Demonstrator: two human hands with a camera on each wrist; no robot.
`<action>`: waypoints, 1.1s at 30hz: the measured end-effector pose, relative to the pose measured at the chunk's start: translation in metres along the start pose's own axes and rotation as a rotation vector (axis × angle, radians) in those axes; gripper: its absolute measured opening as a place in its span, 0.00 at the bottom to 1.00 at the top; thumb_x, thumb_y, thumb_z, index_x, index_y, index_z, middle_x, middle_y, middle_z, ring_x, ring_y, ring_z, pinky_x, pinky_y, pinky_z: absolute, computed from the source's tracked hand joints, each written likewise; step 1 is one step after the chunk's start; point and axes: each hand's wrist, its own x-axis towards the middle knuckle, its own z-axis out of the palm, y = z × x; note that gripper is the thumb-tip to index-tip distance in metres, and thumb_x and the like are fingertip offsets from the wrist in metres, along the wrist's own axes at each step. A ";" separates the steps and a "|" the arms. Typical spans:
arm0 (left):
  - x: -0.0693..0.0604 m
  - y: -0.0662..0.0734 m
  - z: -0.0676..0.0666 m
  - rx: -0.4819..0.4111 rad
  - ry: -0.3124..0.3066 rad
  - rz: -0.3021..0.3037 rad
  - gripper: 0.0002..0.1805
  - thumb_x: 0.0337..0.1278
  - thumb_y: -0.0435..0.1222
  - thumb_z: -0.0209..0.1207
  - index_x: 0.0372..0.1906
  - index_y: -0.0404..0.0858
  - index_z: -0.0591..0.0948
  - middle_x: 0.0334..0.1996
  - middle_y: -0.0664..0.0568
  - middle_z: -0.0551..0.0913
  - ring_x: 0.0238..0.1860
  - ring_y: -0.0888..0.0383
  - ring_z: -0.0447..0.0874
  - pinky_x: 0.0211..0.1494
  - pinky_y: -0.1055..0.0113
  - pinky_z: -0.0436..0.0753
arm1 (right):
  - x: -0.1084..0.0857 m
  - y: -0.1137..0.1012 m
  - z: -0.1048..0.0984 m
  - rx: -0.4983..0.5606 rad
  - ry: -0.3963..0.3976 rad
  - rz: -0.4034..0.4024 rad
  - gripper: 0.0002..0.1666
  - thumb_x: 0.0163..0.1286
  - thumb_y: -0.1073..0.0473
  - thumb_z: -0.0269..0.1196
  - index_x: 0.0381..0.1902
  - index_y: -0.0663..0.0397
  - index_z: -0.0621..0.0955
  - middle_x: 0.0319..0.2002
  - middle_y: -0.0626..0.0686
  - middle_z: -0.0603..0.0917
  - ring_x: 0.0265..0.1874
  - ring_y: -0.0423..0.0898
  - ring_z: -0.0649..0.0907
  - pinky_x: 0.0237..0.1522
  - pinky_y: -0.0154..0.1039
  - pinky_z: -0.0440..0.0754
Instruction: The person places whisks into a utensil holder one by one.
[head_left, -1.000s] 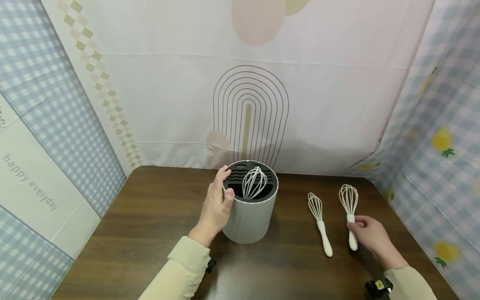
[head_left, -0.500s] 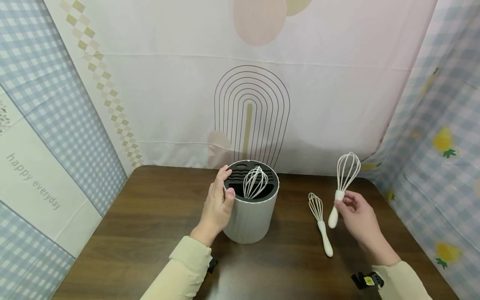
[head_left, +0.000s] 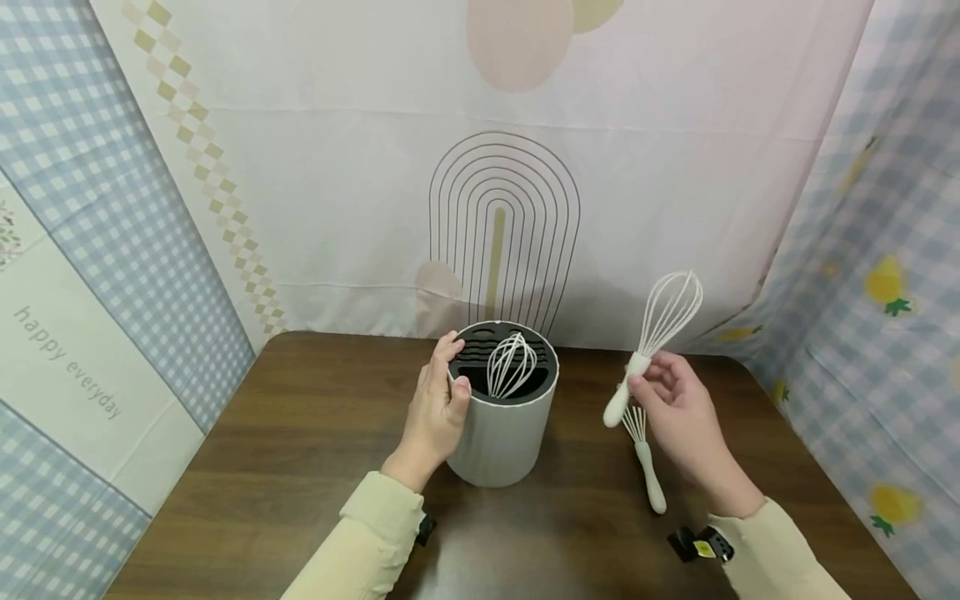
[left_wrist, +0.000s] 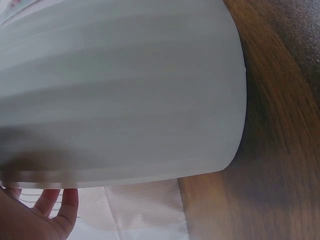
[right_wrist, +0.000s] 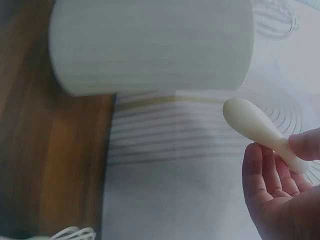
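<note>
A pale grey cylindrical utensil holder [head_left: 498,446] with a black slotted top stands upright on the table. One whisk [head_left: 512,365] sits in its wide slot, wires up, handle hidden inside. My left hand [head_left: 435,412] holds the holder's left side near the rim, thumb toward the front. Off to the right, my right hand [head_left: 684,410] pinches a second white whisk [head_left: 637,364] in the air, tilted, wires up. In the right wrist view its handle [right_wrist: 250,120] sticks out past the fingers. Below it a third whisk [head_left: 651,482] lies on the table, its wire end partly covered.
The brown wooden table [head_left: 300,450] has rounded back corners. A pale printed cloth [head_left: 337,208] hangs behind it, with checked cloth [head_left: 900,350] on the right side and more on the left.
My right hand has lifted the second whisk off the table and carried it up and left, over the third one. The left hand and holder have stayed put.
</note>
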 end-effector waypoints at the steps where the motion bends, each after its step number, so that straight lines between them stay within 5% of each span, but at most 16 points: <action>1: 0.000 0.000 0.000 0.001 0.000 -0.002 0.41 0.65 0.67 0.28 0.71 0.44 0.62 0.73 0.55 0.58 0.66 0.49 0.64 0.43 0.41 0.75 | 0.001 -0.003 0.003 0.028 -0.004 -0.009 0.22 0.71 0.64 0.58 0.59 0.67 0.67 0.44 0.58 0.79 0.40 0.41 0.83 0.41 0.34 0.81; 11: -0.001 -0.003 0.002 -0.004 0.007 0.004 0.42 0.65 0.68 0.28 0.71 0.44 0.62 0.73 0.56 0.58 0.65 0.49 0.64 0.42 0.41 0.75 | 0.011 -0.025 0.036 0.252 -0.019 -0.147 0.23 0.71 0.69 0.56 0.60 0.66 0.63 0.49 0.62 0.76 0.44 0.51 0.84 0.45 0.39 0.80; 19: -0.002 -0.005 0.002 -0.005 0.016 0.014 0.39 0.67 0.65 0.30 0.71 0.44 0.62 0.73 0.54 0.58 0.65 0.48 0.64 0.41 0.42 0.76 | 0.018 -0.030 0.060 0.389 0.070 -0.209 0.22 0.69 0.72 0.57 0.57 0.66 0.63 0.50 0.69 0.74 0.45 0.54 0.83 0.51 0.42 0.78; 33: 0.000 -0.002 0.003 -0.003 0.036 0.040 0.41 0.66 0.67 0.28 0.70 0.43 0.63 0.73 0.53 0.60 0.64 0.47 0.66 0.44 0.41 0.75 | 0.013 -0.042 0.093 0.137 -0.056 -0.216 0.18 0.66 0.75 0.59 0.51 0.68 0.67 0.44 0.62 0.78 0.41 0.53 0.81 0.41 0.34 0.80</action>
